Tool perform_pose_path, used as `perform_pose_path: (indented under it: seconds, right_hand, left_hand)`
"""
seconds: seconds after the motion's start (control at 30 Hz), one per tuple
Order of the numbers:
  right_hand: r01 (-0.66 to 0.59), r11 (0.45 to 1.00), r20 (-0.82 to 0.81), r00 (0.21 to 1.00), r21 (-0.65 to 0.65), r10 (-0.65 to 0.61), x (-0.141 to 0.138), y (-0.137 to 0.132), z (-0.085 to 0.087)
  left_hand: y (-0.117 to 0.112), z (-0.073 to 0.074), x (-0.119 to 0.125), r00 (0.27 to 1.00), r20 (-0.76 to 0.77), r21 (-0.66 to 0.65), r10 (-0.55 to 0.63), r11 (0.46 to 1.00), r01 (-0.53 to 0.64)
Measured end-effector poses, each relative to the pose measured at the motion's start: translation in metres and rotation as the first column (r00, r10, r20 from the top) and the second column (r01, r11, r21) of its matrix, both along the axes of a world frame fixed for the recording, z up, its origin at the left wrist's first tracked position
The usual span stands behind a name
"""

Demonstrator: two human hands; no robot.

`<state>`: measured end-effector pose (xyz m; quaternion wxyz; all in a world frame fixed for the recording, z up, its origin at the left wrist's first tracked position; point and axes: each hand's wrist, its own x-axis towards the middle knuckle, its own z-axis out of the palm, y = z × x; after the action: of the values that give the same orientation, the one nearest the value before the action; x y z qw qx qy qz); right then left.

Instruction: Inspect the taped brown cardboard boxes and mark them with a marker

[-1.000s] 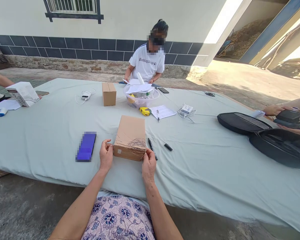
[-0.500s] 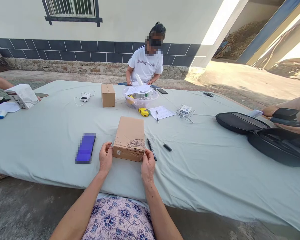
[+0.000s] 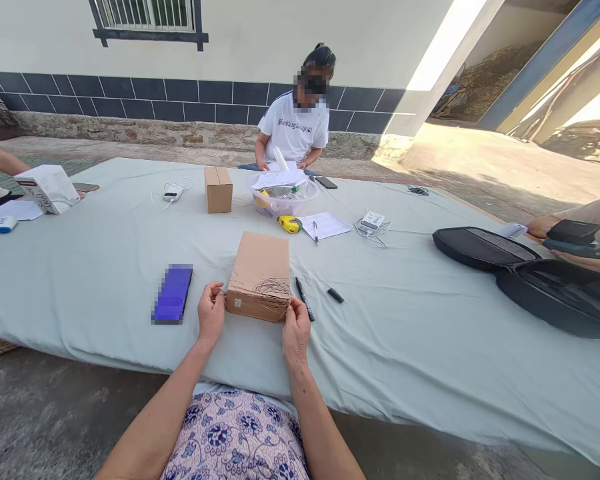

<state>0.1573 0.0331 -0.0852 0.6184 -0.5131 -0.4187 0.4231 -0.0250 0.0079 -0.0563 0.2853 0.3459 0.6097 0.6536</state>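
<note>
A brown cardboard box (image 3: 261,261) lies flat on the cloth-covered table in front of me, with black scribbled lines near the front right of its top and a small white label on its front side. My left hand (image 3: 212,313) has its curled fingers at the box's front left corner. At the front right corner, the fingers of my right hand (image 3: 296,330) pinch the edge. Just right of the box lies an uncapped black marker (image 3: 305,299), and its cap (image 3: 335,295) rests farther right. A phone (image 3: 172,293) with a pixelated blue screen lies left of my left hand.
Beyond the box stand a smaller carton (image 3: 219,191), a plastic basin (image 3: 263,202), a yellow tape measure (image 3: 289,224) and a paper sheet (image 3: 333,225) with a pen. An open black case (image 3: 555,293) lies right. People sit opposite and at both sides.
The whole view has shifted slightly. My hands stay at the same corners of the cardboard box, and nothing on the table has visibly moved.
</note>
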Motion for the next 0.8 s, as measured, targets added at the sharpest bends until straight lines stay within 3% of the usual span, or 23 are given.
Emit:
perform_pose_path:
  seconds: [0.3,0.8]
  right_hand:
    - [0.000,1.000,0.004,1.000,-0.004,0.000,0.001,0.002,-0.004]
    - [-0.007,1.000,0.016,1.000,-0.011,0.008,-0.001,0.001,0.005]
  left_hand:
    - [0.002,-0.008,-0.001,0.998,-0.065,-0.034,0.012,0.999,-0.014]
    - [0.000,-0.010,-0.001,0.975,-0.220,-0.052,-0.012,0.999,0.001]
